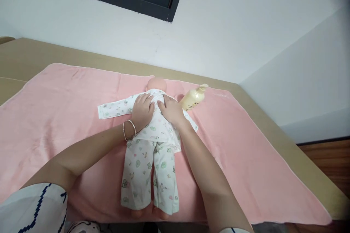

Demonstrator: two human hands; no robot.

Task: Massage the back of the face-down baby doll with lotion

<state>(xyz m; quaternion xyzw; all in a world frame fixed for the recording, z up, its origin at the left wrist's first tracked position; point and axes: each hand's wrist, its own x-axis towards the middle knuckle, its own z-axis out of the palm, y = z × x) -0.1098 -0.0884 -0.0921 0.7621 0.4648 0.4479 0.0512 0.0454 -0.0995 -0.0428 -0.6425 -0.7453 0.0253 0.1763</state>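
Observation:
A baby doll [156,123] in a white printed long-sleeved top and matching trousers [139,174] lies stretched out, its bald head pointing away from me. No face shows on the head. My left hand [142,111] rests flat on the left side of the doll's upper body, fingers extended. On the other side, my right hand [172,111] lies on the top near the shoulder, its fingers also stretched out. One sleeve reaches out to the left; the other is partly hidden behind my right hand and forearm. Just beyond that hand, a pale yellow pump bottle [193,97] leans to the right.
A pink blanket [240,160] spreads under the doll and bottle, over a light wooden table [41,49]. Behind the table rises a white wall [213,36] with a dark-framed window [166,11]. Brown wood [328,160] shows at the right edge.

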